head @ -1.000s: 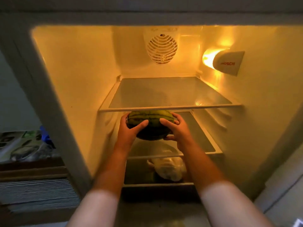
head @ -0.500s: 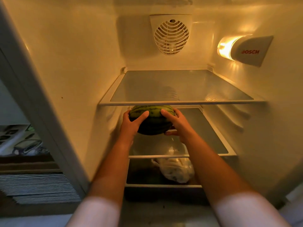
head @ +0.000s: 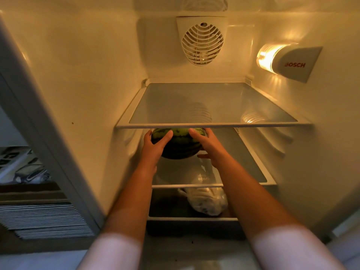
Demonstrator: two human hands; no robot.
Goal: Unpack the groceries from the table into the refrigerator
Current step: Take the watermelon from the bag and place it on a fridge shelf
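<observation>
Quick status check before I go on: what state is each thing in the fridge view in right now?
watermelon: held between both hands, just under the top shelf
left hand: gripping the melon's left side
right hand: gripping its right side
top shelf: bare
plastic bag: lying in the bottom compartment
fridge light: on

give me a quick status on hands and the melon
Left hand and right hand grip round striped green watermelon. Melon between glass shelves, under top glass shelf. Nothing blocking.
</observation>
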